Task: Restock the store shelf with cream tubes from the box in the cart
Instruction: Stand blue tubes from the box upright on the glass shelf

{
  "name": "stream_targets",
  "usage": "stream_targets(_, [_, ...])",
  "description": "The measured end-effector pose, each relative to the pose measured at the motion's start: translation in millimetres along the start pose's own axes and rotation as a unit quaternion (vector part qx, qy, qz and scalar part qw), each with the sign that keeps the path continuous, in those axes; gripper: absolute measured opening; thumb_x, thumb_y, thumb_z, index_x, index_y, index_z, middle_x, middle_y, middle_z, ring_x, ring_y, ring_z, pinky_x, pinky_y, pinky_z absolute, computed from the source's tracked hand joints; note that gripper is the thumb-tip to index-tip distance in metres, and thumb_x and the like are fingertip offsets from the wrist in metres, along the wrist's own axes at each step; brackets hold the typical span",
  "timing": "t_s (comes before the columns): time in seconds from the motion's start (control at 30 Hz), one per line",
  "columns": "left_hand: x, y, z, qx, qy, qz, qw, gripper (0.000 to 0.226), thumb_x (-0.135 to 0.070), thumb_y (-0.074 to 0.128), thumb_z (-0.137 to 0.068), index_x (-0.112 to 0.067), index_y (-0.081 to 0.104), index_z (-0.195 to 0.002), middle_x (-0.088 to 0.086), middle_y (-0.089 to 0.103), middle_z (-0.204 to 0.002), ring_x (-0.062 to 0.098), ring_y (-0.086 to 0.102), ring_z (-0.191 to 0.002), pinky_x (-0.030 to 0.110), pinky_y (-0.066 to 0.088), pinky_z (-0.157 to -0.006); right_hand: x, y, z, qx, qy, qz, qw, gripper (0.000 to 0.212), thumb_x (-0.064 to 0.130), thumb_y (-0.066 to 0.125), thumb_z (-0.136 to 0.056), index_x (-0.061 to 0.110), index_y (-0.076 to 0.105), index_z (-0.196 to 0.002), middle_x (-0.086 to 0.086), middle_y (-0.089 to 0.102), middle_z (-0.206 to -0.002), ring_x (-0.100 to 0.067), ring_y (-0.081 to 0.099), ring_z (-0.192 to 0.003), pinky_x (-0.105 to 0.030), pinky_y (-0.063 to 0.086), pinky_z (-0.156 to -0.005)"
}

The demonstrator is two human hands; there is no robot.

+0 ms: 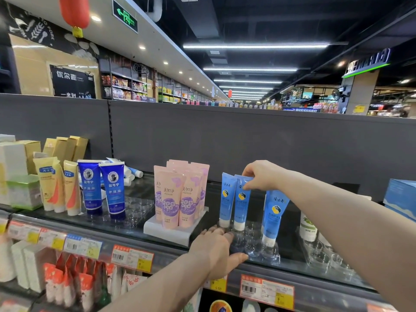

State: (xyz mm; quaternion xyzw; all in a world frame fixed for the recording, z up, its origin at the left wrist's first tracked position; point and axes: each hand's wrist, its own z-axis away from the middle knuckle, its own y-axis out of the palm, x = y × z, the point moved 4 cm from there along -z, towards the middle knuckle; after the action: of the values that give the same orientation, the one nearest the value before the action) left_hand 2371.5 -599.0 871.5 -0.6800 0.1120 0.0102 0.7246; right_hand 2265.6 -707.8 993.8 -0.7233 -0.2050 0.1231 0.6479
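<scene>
Head view: right of centre, the right hand (262,175) pinches the top of a blue cream tube (241,200) standing cap-down in the clear holder (256,249) on the shelf (135,230). Lower centre, the left hand (216,248) lies flat, fingers straight, on the holder's front. Another blue tube (227,197) stands just left.

The right hand (261,174) pinches the middle blue tube (240,206), fingers covering its crimped top. The wrist overlaps the top of the third tube (273,212), and the forearm masks the top of a white bottle (308,229). The left hand (216,246) covers the front left corner of the clear tray (267,255). A blue box (400,194) is cut off by the right edge. Print on the price tags (132,258) is too small to read.
</scene>
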Motion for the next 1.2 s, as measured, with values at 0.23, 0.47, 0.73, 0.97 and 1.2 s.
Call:
stream_targets(0.23, [3,2,0,-0.033,0.012,-0.001,0.999,0.07,-0.06,0.037,-0.091,-0.019,0.026,-0.147,0.006,0.027,-0.153,0.024,0.022,-0.141,0.039,0.016,-0.116,1,-12,13,-0.041,-0.001,0.024,0.999,0.038,0.033,0.058,-0.09,0.02,0.053,-0.125,0.001,0.056,-0.122,-0.015,0.054,-0.106,-0.025,0.044,-0.082])
stream_targets(0.47, [4,-16,-1,-0.096,0.038,-0.036,0.994,0.077,-0.065,0.037,-0.088,-0.021,0.018,-0.148,0.003,0.017,-0.157,0.026,0.012,-0.145,0.043,0.01,-0.118,8,-27,53,-0.079,0.007,0.133,0.988,0.045,0.043,0.051,-0.092,0.027,0.046,-0.135,0.001,0.041,-0.141,-0.024,0.043,-0.125,-0.041,0.039,-0.101])
stream_targets(0.73, [2,-43,12,-0.141,0.107,-0.088,0.98,0.08,-0.064,0.038,-0.088,-0.019,0.012,-0.149,0.005,0.016,-0.156,0.029,0.009,-0.145,0.048,0.013,-0.117,7,-24,120,-0.065,0.102,0.183,0.976,0.062,0.052,0.045,-0.092,0.026,0.027,-0.146,0.0,0.023,-0.155,-0.024,0.014,-0.145,-0.048,0.021,-0.114])
stream_targets(0.97, [-22,-40,32,-0.183,0.215,-0.074,0.956,0.069,-0.06,0.038,-0.09,-0.019,0.025,-0.144,0.001,0.034,-0.147,0.021,0.032,-0.136,0.042,0.028,-0.111,-3,-5,198,-0.024,0.21,0.193,0.958,0.065,0.054,0.042,-0.092,0.027,0.024,-0.148,-0.002,0.023,-0.155,-0.028,0.019,-0.143,-0.054,0.02,-0.113])
stream_targets(1.2, [-55,-31,75,-0.197,0.26,-0.085,0.942,0.066,-0.059,0.041,-0.089,-0.02,0.03,-0.141,-0.001,0.043,-0.137,0.02,0.042,-0.124,0.037,0.036,-0.103,4,3,262,-0.006,0.245,0.166,0.955,0.06,0.049,0.041,-0.094,0.027,0.024,-0.147,0.0,0.025,-0.154,-0.025,0.021,-0.143,-0.054,0.019,-0.114])
